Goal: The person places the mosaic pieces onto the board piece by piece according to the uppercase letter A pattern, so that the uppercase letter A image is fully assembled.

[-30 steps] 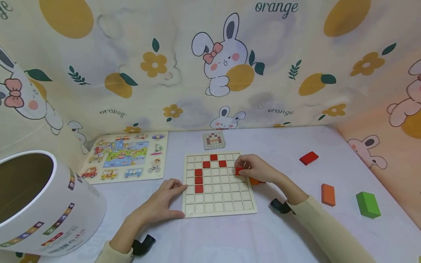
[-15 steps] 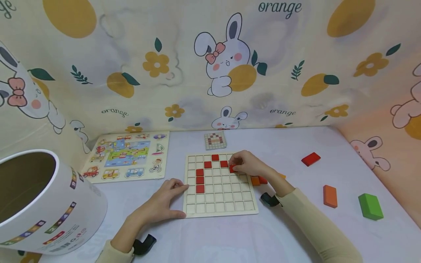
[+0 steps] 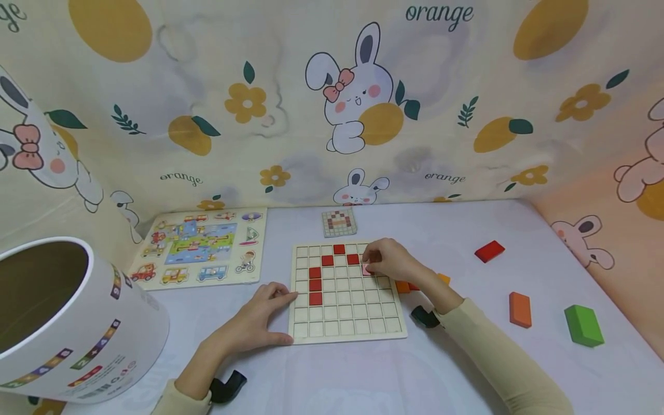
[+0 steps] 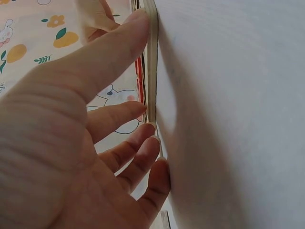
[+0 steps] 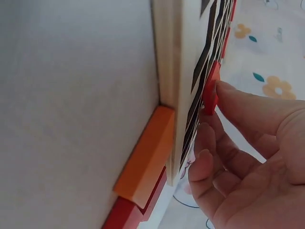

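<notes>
Red tile [image 5: 211,89], gridded board [image 3: 353,314], "orange"-lettered backdrop [image 3: 295,115]

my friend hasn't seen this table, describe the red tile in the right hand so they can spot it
Central on the white table is a pale grid board. Over its far right part, the right hand pinches the red tile. Unlike the board's other red tiles, it is held.

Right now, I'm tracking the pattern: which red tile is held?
The red tile pinched by the right hand at the upper right of the board; the six other red tiles on it are unheld.
</notes>
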`<state>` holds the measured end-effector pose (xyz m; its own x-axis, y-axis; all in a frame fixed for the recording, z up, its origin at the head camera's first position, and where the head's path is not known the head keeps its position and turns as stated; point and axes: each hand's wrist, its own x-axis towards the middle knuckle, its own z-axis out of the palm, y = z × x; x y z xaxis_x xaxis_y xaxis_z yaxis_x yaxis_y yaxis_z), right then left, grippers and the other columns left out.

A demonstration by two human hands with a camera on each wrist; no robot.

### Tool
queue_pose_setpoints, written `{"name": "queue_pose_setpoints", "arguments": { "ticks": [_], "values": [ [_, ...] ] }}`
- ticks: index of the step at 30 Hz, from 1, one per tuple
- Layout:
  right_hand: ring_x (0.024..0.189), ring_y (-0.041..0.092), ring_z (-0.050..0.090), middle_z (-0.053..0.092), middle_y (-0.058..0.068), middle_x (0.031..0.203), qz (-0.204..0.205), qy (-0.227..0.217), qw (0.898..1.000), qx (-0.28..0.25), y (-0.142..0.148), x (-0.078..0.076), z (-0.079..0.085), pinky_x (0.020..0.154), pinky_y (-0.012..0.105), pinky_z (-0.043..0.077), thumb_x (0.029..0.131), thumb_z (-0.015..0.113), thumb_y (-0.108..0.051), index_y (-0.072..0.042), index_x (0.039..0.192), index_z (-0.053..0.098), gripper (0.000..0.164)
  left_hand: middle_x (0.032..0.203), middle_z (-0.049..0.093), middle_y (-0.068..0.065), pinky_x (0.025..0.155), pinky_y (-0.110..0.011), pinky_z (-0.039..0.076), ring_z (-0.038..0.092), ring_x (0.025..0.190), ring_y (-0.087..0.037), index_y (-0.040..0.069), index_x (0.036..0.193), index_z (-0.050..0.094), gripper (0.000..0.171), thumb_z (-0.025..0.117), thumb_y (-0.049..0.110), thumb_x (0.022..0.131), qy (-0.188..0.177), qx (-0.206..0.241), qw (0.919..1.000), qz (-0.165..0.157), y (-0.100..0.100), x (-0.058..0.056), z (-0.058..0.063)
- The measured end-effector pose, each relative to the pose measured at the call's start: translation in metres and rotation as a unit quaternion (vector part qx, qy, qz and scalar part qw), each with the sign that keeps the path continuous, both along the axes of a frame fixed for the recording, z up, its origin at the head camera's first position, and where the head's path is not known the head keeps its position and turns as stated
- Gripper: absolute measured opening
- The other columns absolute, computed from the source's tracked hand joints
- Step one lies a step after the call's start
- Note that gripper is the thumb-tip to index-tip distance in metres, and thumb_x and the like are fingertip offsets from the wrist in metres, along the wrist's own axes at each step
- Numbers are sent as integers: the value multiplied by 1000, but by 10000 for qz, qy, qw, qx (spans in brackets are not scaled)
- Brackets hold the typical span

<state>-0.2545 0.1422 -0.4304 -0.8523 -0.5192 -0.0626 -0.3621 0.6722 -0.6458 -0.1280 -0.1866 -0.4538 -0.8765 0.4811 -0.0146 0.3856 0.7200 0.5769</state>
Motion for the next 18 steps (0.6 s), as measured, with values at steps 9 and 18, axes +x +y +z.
{"name": "queue_pose_setpoints", "arguments": {
  "ticks": [9, 18],
  "values": [
    [81, 21, 53, 63, 3, 88, -149, 129, 9998, 38, 20, 3, 4, 72, 33, 47, 86, 75, -3, -4, 99, 74, 13, 133, 44, 0, 104, -45, 43, 39, 119, -17, 9, 143, 54, 86, 88, 42, 72, 43, -25, 10000, -30, -1, -1, -2],
    [92, 26, 51, 59, 8, 98, -200, -526, 9980, 288, 66, 0, 5, 84, 38, 48, 84, 76, -4, -3, 104, 69, 20, 133, 45, 0, 103, -45, 43, 39, 119, -17, 9, 144, 54, 87, 88, 43, 72, 36, -25, 10000, -20, 0, 0, -2]
  ]
}}
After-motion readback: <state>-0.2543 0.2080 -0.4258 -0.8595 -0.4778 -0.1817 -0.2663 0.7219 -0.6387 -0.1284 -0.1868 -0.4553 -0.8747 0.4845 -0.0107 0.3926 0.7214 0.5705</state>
